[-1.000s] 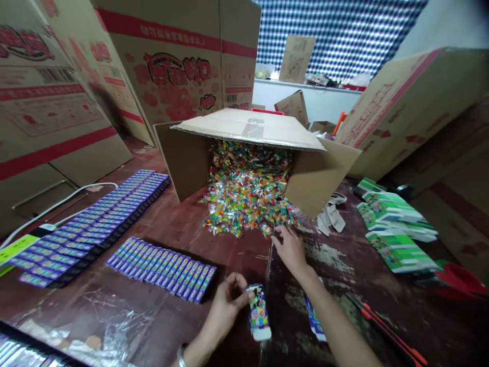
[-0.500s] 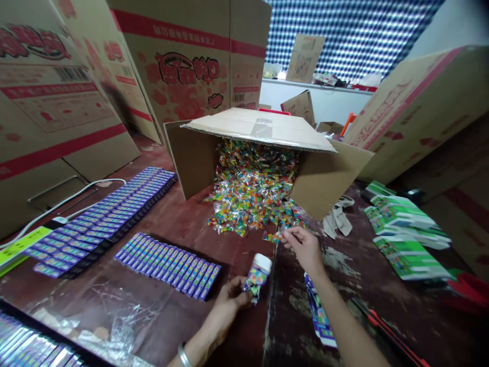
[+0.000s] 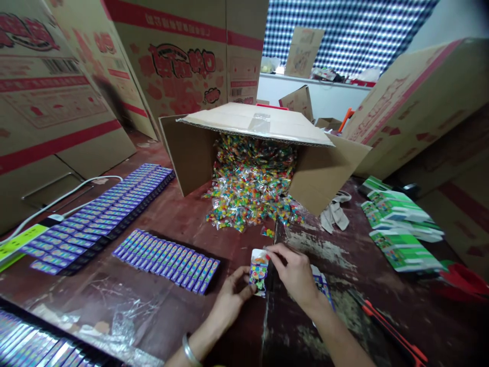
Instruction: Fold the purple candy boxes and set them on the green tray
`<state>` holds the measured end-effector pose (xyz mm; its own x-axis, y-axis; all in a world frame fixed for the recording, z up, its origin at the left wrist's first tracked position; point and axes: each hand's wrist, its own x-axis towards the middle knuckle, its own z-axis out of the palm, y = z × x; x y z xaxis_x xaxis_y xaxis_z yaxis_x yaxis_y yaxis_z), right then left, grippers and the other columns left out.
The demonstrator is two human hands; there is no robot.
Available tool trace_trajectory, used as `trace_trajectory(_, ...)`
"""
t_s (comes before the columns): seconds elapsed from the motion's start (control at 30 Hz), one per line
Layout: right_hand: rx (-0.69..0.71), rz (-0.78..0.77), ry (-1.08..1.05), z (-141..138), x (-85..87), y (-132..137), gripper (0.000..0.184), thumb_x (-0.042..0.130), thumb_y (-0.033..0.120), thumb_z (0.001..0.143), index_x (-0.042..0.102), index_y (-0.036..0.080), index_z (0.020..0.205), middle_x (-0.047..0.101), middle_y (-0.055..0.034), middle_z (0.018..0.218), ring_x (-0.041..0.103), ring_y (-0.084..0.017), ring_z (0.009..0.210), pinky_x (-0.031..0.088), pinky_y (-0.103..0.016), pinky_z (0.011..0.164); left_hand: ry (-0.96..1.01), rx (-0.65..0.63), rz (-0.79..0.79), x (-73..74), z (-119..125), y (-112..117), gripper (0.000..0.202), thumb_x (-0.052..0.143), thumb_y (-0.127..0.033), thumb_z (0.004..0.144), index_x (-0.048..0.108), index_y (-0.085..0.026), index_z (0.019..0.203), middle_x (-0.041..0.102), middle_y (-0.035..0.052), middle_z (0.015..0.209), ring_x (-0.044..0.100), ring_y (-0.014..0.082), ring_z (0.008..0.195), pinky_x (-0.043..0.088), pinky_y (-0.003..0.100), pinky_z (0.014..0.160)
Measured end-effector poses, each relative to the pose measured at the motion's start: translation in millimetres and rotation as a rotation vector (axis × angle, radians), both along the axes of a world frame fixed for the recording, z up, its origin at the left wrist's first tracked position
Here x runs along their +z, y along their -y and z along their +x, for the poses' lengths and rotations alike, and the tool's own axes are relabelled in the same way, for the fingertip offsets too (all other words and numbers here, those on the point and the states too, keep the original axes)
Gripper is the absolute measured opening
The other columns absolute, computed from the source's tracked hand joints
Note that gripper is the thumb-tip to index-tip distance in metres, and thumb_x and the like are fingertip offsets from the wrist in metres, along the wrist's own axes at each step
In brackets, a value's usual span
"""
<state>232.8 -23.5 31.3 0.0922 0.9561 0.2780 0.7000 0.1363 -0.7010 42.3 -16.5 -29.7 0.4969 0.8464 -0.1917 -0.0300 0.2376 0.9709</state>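
While the left hand (image 3: 231, 300) grips it closed-fingered just above the table (image 3: 160, 219), the small colourful box (image 3: 259, 272) stands upright, white open end up. The right hand (image 3: 294, 272) pinches shut at its mouth, its catch hidden. Candy packets (image 3: 248, 199) spill from a tipped carton (image 3: 321, 173) beyond.

Our left grip (image 3: 231, 300) curls closed, thumb forward. Our right grip (image 3: 294, 272) pinches its fingertips together just beside it, forearm angling in from the lower right.
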Motion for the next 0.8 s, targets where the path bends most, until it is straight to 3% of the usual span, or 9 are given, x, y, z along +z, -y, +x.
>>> trace_trajectory(0.3,0.128,-0.015,0.138,-4.8,9.4,-0.2,0.015,0.051,0.023,0.091,0.064,0.022,0.083,0.064,-0.0029,0.085,0.059,-0.019,0.085,0.045,-0.032,0.08,-0.061,0.0,0.099,13.7,-1.1,1.2,0.024,0.062,-0.028,0.084,0.063,-0.016,0.105,0.067,0.0065,0.099,0.058,0.0215,0.094,0.043,0.03,0.086)
trace_trajectory(0.43,0.094,0.01,-0.022,-9.3,3.2,4.0,0.015,0.055,0.031,0.09,0.068,0.024,0.087,0.057,-0.0063,0.118,0.055,-0.022,0.108,0.042,-0.036,0.096,0.078,0.054,0.092,20.5,1.6,3.7,0.041,0.064,-0.025,0.083,0.051,-0.019,0.121,0.061,0.0053,0.099,0.057,0.019,0.089,0.046,0.029,0.08)
trace_trajectory(0.5,0.07,-0.01,-0.183,-11.3,-4.6,7.3,0.015,0.057,0.033,0.088,0.067,0.024,0.094,0.055,-0.0069,0.124,0.054,-0.023,0.112,0.045,-0.035,0.094,0.122,0.091,0.094,24.4,2.2,5.4,0.055,0.064,-0.023,0.082,0.04,-0.023,0.131,0.059,0.005,0.103,0.055,0.0185,0.091,0.046,0.029,0.08)
trace_trajectory(0.6,0.066,-0.11,-0.484,-17.0,-19.7,14.1,0.024,0.06,0.036,0.086,0.062,0.022,0.105,0.064,-0.0074,0.111,0.062,-0.022,0.1,0.052,-0.031,0.082,0.123,0.077,0.103,29.2,1.7,6.7,0.056,0.063,-0.021,0.083,0.039,-0.025,0.133,0.057,0.0048,0.105,0.054,0.0173,0.09,0.045,0.027,0.079)
trace_trajectory(0.67,0.053,-0.144,-0.593,-21.5,-27.8,18.6,0.025,0.06,0.036,0.086,0.062,0.021,0.106,0.067,-0.0065,0.102,0.064,-0.021,0.094,0.051,-0.031,0.082,0.122,0.037,0.091,31.0,0.9,6.5,0.05,0.064,-0.021,0.082,0.044,-0.024,0.128,0.057,0.0028,0.099,0.053,0.0153,0.084,0.044,0.025,0.074)
trace_trajectory(0.8,0.05,-0.11,-0.571,-27.0,-32.4,23.1,0.018,0.058,0.034,0.087,0.066,0.018,0.085,0.067,-0.0043,0.085,0.063,-0.019,0.081,0.049,-0.028,0.076,0.111,-0.025,0.091,32.1,-0.2,4.9,0.034,0.064,-0.022,0.082,0.051,-0.021,0.113,0.054,-0.0001,0.088,0.049,0.0128,0.077,0.039,0.022,0.068)
